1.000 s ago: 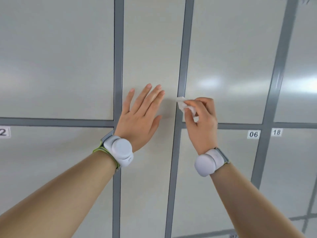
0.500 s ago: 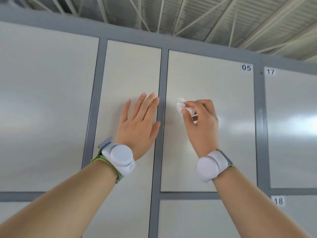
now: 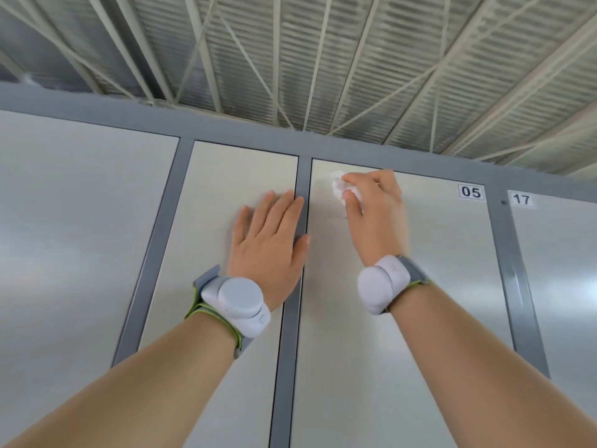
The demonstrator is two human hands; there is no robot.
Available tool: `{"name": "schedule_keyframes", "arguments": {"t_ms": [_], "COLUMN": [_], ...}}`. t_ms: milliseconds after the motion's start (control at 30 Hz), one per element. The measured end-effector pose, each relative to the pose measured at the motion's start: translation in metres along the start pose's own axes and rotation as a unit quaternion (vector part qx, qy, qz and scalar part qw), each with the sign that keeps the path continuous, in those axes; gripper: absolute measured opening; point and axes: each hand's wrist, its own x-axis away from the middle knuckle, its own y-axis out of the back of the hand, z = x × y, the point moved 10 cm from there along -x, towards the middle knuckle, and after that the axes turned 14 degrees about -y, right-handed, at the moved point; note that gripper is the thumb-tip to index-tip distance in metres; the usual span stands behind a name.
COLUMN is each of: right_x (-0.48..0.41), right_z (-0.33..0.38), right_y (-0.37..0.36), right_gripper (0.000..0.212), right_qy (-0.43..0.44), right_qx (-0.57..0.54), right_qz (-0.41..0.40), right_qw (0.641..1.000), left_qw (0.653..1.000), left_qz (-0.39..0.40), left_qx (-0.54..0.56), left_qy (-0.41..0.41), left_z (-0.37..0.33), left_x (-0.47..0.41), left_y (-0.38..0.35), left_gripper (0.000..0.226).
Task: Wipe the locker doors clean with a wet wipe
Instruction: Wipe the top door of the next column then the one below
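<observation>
Head view, right hand: my right hand [image 3: 374,218] pinches a crumpled white wet wipe [image 3: 342,189] between the thumb and curled fingers and holds it against the door.
Head view, wet wipe: it sits at the upper left corner of the locker door [image 3: 420,286] labelled 05 [image 3: 471,192], just under the grey top rail [image 3: 226,127] and just beside the grey upright [image 3: 302,176].
Head view, left hand: my left hand [image 3: 269,244] lies flat with straight fingers on the narrow door [image 3: 223,195] to the left. It grips nothing, and its thumb side reaches the upright.
Head view, neighbours: the door labelled 17 [image 3: 521,199] is to the right.
Step in hand: I judge this to be the start of a pass on door 05, taken from its top corner.
Next move: it calls for steady pressure through the wipe and a stroke across or down the panel, with my left palm as a brace. The wad is small, so strokes must overlap.
</observation>
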Motion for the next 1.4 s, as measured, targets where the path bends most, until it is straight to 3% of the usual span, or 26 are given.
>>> {"name": "schedule_keyframes", "arguments": {"t_ms": [267,400,567,700,967,1200,1400], "right_x": [0.009,-0.007,-0.006,-0.009,-0.025,-0.002,-0.014], "right_z": [0.023,-0.006,0.015,0.031,-0.013,0.028,-0.014], "right_y": [-0.025,-0.013,-0.037,-0.041,-0.012,-0.043,-0.014], "right_gripper": [0.02,0.024,0.03,0.047,0.033,0.024,0.031], "right_qy": [0.136,0.053,0.086,0.114,0.026,0.108,0.043], "right_qx": [0.067,0.069,0.081,0.055,0.104,0.122,0.078], "right_qz": [-0.001,-0.042,-0.001,-0.002,-0.124,-0.057,-0.11], "right_qw": [0.988,0.995,0.993,0.992,0.986,0.985,0.99], "left_qw": [0.996,0.995,0.994,0.992,0.991,0.988,0.989], "left_qz": [-0.055,-0.061,-0.063,-0.07,-0.081,-0.095,-0.083], "left_qx": [-0.067,-0.081,-0.091,-0.097,-0.106,-0.117,-0.115], "left_qy": [-0.015,-0.023,-0.022,-0.027,-0.03,-0.032,-0.032], "left_z": [-0.005,-0.007,-0.006,-0.006,-0.009,-0.01,-0.008], "left_x": [-0.001,0.001,0.002,0.002,0.003,0.003,0.004], "left_y": [0.0,-0.001,-0.003,-0.001,-0.001,0.002,-0.001], "left_gripper": [0.052,0.051,0.051,0.052,0.052,0.05,0.052]}}
